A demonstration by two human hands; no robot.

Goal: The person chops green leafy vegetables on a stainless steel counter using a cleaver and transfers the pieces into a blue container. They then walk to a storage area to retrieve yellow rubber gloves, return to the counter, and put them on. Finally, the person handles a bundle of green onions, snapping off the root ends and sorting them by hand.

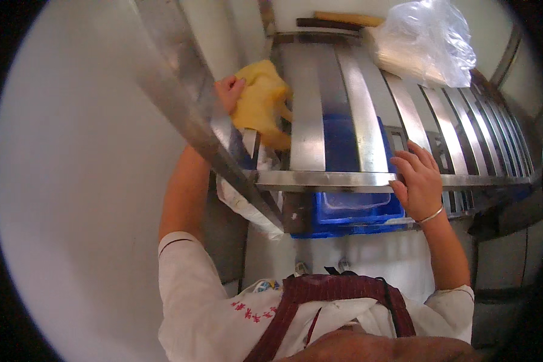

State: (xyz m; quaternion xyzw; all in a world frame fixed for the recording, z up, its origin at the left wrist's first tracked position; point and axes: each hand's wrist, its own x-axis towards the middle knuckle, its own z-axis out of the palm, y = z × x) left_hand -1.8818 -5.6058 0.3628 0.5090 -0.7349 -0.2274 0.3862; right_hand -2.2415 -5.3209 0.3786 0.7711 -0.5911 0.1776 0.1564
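Observation:
My left hand [230, 92] is closed on a yellow cloth [260, 104] at the left end of a slatted metal shelf [321, 178]. Part of that hand and its wrist are hidden behind a metal upright [185, 81]. The cloth hangs crumpled over the shelf's end, beside the first wide slat. My right hand [417, 181] rests at the shelf's front rail with its fingers apart over the slats; it holds nothing. A thin bracelet circles the right wrist.
A clear plastic bag [427, 45] with pale contents lies at the back right of the shelf, near a wooden piece [348, 18] and a dark bar. Below the slats are blue plastic crates [359, 219]. A pale wall [81, 181] fills the left side.

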